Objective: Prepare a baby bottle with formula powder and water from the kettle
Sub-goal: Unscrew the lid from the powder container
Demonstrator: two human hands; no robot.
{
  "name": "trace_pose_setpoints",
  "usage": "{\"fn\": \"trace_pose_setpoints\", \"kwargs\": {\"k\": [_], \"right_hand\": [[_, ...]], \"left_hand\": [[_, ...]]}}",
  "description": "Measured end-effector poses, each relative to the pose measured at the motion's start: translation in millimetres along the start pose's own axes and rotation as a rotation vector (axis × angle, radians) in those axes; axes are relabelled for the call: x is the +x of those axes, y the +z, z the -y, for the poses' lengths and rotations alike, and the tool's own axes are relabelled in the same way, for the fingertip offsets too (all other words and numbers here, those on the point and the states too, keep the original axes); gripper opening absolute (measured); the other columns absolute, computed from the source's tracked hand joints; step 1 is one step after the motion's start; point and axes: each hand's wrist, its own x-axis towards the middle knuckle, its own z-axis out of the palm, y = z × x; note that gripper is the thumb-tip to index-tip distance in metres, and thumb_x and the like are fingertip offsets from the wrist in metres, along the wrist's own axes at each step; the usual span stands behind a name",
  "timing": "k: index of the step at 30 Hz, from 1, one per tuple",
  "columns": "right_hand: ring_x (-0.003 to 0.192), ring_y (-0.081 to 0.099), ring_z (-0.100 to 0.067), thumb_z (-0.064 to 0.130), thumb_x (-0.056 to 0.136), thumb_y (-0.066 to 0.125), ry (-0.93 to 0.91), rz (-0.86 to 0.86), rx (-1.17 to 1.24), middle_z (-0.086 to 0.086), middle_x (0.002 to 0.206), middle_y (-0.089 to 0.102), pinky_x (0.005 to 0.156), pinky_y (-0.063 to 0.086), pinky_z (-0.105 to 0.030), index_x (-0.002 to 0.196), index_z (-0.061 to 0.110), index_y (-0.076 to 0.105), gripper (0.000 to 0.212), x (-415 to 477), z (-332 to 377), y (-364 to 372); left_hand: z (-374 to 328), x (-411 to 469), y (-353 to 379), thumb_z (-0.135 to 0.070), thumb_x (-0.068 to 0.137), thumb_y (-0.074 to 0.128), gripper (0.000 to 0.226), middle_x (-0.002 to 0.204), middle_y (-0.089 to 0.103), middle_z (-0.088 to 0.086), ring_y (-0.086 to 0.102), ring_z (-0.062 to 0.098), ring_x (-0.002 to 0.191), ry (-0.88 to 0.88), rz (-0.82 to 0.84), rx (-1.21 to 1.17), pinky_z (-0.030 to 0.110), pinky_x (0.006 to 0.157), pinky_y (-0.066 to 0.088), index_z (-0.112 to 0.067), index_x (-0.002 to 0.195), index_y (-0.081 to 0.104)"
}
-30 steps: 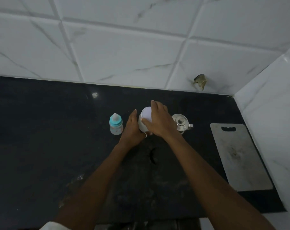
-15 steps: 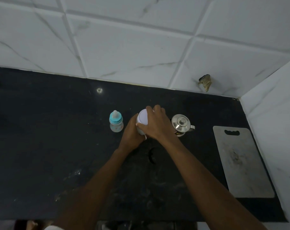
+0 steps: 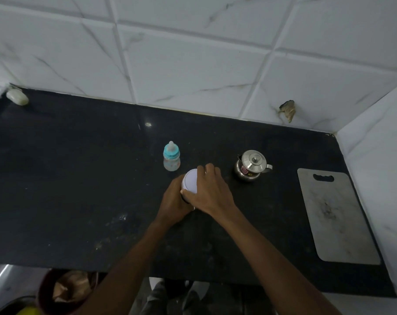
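Both hands are gripping the white formula container (image 3: 190, 180) on the black counter (image 3: 79, 178): the left hand (image 3: 173, 204) is wrapping its side, the right hand (image 3: 212, 192) is clasping its lid. Baby bottle (image 3: 171, 156) is standing just behind, kettle (image 3: 252, 165) to the right.

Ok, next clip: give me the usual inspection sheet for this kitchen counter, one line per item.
Surface: black stone counter, dusty, pale specks near the front.
Job's things: baby bottle upright, teal cap on; steel kettle lidded, right of the hands; white-lidded jar, lid on, contents hidden.
Clutter: grey cutting board at right; small pale object in the far-left corner.
Grippers: left hand wraps the jar's body; right hand grips its lid.
Cables: nothing seen.
Surroundings: white marble-look wall tiles, one damaged spot; bin below the counter edge.
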Motion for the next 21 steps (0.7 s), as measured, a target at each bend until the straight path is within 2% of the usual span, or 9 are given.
{"fn": "trace_pose_setpoints", "kwargs": {"k": [3, 5, 7, 11, 14, 15, 18, 21], "right_hand": [[0.121, 0.046, -0.024, 0.065, 0.085, 0.062, -0.011, 0.004, -0.005, -0.010, 0.138, 0.043, 0.090, 0.047, -0.034, 0.141, 0.010, 0.041, 0.081, -1, 0, 0], [0.120, 0.046, -0.024, 0.066, 0.085, 0.061, -0.022, 0.003, -0.016, -0.011, 0.137, 0.044, 0.090, 0.048, -0.034, 0.141, 0.009, 0.042, 0.081, 0, -1, 0], [0.120, 0.046, -0.024, 0.065, 0.086, 0.061, -0.035, 0.004, -0.028, -0.011, 0.137, 0.044, 0.092, 0.047, -0.035, 0.142, 0.008, 0.042, 0.082, 2, -1, 0], [0.123, 0.043, -0.024, 0.058, 0.086, 0.066, -0.123, 0.047, -0.039, -0.009, 0.140, 0.042, 0.098, 0.044, -0.034, 0.147, 0.009, 0.038, 0.084, 8, -5, -5], [0.131, 0.038, -0.025, 0.047, 0.086, 0.072, -0.176, 0.169, -0.013, -0.006, 0.148, 0.035, 0.104, 0.042, -0.038, 0.153, 0.013, 0.031, 0.086, 12, -10, -14], [0.135, 0.035, -0.025, 0.041, 0.085, 0.074, -0.193, 0.217, -0.003, -0.005, 0.152, 0.033, 0.106, 0.042, -0.039, 0.154, 0.015, 0.029, 0.086, 13, -11, -17], [0.145, 0.026, -0.026, 0.021, 0.083, 0.077, -0.235, 0.341, 0.061, -0.001, 0.160, 0.026, 0.114, 0.037, -0.042, 0.157, 0.019, 0.027, 0.089, 18, -13, -25], [0.152, 0.014, -0.027, 0.017, 0.082, 0.078, -0.269, 0.430, 0.044, -0.002, 0.167, 0.017, 0.122, 0.026, -0.043, 0.160, 0.026, 0.023, 0.096, 20, -12, -33]], "left_hand": [[0, 1, -1, -0.023, 0.069, 0.094, 0.093, 0.144, 0.054, -0.012, 0.050, -0.001, 0.128, -0.009, 0.000, 0.004, 0.002, 0.101, 0.035, -0.025, 0.149, 0.046], [0, 2, -2, -0.023, 0.070, 0.094, 0.092, 0.146, 0.056, -0.008, 0.051, 0.003, 0.131, -0.008, 0.002, 0.008, 0.016, 0.109, 0.041, -0.024, 0.149, 0.046], [-1, 3, -4, -0.020, 0.071, 0.093, 0.091, 0.147, 0.057, -0.004, 0.052, 0.006, 0.133, 0.002, 0.008, 0.015, 0.024, 0.111, 0.042, -0.022, 0.149, 0.047], [-2, 7, -10, -0.017, 0.072, 0.092, 0.091, 0.147, 0.057, -0.002, 0.050, 0.007, 0.133, -0.016, 0.051, 0.016, 0.021, 0.110, 0.039, -0.020, 0.150, 0.046], [-4, 9, -14, -0.018, 0.072, 0.092, 0.091, 0.142, 0.056, -0.010, 0.049, 0.001, 0.129, -0.027, 0.094, 0.010, 0.004, 0.102, 0.034, -0.022, 0.150, 0.045], [-5, 9, -15, -0.018, 0.070, 0.092, 0.092, 0.141, 0.056, -0.010, 0.050, 0.001, 0.128, -0.031, 0.100, 0.008, 0.004, 0.101, 0.036, -0.022, 0.150, 0.046], [-5, 7, -17, -0.015, 0.066, 0.093, 0.093, 0.141, 0.060, -0.005, 0.054, 0.006, 0.127, -0.062, 0.107, -0.004, 0.017, 0.104, 0.043, -0.021, 0.147, 0.049], [-8, 6, -18, -0.019, 0.065, 0.095, 0.093, 0.136, 0.056, -0.013, 0.052, 0.003, 0.125, -0.074, 0.112, -0.005, 0.014, 0.102, 0.044, -0.022, 0.145, 0.049]]}}
